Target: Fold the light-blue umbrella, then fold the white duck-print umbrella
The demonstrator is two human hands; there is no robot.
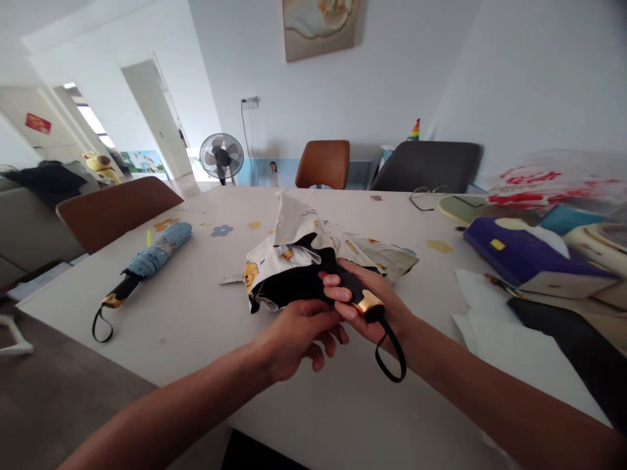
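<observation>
A folding umbrella (294, 264) with a loose, unrolled white canopy lies partly on the table, its cloth printed with yellow cartoon figures and black inside. My right hand (369, 294) is wrapped round its black handle, which has a gold-coloured end and a black wrist loop (399, 365). Just below the canopy's near edge, my left hand (301, 336) has its fingers curled and thumb pressed in beside the right fingertips; what it pinches is hidden. To the left lies a rolled-up blue umbrella (159, 251) with a black and gold handle and a wrist loop.
The white table (196, 313) carries flower prints. On its right are a purple tissue box (533, 258), eyeglasses (424, 199), white papers (519, 352), a black flat object (563, 339) and a plastic bag (553, 179). Chairs (323, 163) and a fan (221, 156) stand beyond.
</observation>
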